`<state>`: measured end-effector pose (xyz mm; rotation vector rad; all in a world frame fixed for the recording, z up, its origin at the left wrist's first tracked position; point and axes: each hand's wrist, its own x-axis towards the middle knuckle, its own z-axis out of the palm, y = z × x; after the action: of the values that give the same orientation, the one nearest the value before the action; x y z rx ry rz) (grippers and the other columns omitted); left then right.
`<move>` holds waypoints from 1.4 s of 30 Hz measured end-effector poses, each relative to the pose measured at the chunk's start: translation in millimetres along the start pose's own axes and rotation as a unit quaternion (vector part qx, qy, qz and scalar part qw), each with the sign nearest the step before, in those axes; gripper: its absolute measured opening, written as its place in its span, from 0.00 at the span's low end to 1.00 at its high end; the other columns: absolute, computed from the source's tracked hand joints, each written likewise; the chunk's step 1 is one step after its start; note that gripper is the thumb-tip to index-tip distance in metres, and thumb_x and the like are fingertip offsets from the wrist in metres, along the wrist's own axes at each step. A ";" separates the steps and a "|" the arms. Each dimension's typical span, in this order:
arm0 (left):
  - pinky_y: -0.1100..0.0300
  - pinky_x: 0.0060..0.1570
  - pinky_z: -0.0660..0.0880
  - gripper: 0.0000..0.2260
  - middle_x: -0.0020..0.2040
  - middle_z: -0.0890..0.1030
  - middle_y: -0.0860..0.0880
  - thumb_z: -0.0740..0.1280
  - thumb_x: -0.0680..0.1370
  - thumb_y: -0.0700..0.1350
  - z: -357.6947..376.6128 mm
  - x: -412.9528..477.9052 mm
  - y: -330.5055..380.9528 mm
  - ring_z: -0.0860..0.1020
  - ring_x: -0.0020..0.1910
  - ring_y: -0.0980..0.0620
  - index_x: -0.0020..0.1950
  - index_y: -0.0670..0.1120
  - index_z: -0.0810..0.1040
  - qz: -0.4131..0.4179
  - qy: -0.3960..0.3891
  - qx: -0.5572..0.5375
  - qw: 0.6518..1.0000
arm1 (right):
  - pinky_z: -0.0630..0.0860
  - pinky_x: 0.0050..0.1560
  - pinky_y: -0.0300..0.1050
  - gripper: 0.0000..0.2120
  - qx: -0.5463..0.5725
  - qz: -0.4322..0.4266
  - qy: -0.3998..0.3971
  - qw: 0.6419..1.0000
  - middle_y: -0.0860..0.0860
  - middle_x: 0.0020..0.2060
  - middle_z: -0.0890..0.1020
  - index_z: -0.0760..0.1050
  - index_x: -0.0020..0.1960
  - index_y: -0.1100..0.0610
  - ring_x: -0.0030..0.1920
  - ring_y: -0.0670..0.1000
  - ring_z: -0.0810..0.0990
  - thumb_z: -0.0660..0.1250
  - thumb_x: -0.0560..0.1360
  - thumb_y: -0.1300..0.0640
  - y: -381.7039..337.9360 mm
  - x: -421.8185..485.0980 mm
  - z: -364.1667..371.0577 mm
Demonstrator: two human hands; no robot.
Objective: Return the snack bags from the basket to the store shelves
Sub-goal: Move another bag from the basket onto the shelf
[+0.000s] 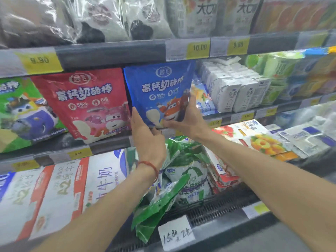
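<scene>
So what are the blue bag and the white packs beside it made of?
Blue bag: probably glossy printed plastic film, given its sheen and soft creases. White packs: seemingly carton bricks under clear shrink wrap, from their square edges and shiny wrinkled film.

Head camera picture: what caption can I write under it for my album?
Left hand and right hand hold a blue bag at the shelf beside a red bag.
</scene>
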<state>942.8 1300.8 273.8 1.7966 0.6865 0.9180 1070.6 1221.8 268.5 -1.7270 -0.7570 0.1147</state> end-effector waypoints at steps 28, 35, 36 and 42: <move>0.49 0.74 0.63 0.45 0.78 0.47 0.47 0.64 0.69 0.32 24.0 44.8 37.4 0.58 0.78 0.47 0.80 0.41 0.41 -0.134 -0.053 0.050 0.988 | 0.70 0.41 0.48 0.33 -0.147 0.107 0.037 0.983 0.50 0.48 0.76 0.58 0.54 0.53 0.47 0.53 0.74 0.82 0.66 0.56 -11.7 44.9 18.8; 0.51 0.72 0.66 0.43 0.77 0.51 0.45 0.63 0.70 0.32 21.7 44.1 39.0 0.63 0.74 0.46 0.80 0.41 0.42 -0.135 -0.053 0.079 0.986 | 0.72 0.49 0.47 0.37 -0.149 0.120 0.020 0.981 0.51 0.54 0.77 0.62 0.60 0.57 0.58 0.56 0.77 0.84 0.63 0.55 -15.8 34.5 12.8; 0.51 0.71 0.66 0.43 0.77 0.52 0.45 0.63 0.71 0.32 20.0 42.2 39.2 0.64 0.74 0.46 0.80 0.42 0.42 -0.138 -0.052 0.078 0.986 | 0.74 0.52 0.48 0.38 -0.145 0.123 0.014 0.982 0.52 0.57 0.77 0.63 0.62 0.58 0.60 0.56 0.76 0.84 0.63 0.54 -17.6 30.4 9.8; 0.66 0.72 0.55 0.41 0.78 0.53 0.45 0.63 0.72 0.34 15.0 29.0 42.5 0.58 0.76 0.48 0.80 0.40 0.44 -0.137 -0.033 0.097 0.985 | 0.73 0.62 0.45 0.31 -0.083 0.099 0.063 0.990 0.50 0.62 0.77 0.66 0.68 0.56 0.63 0.51 0.75 0.75 0.72 0.48 -37.5 11.1 -1.1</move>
<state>973.6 1300.1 317.6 1.8350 0.9807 0.6210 1063.9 1230.8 306.1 -1.9473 -0.5130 0.0796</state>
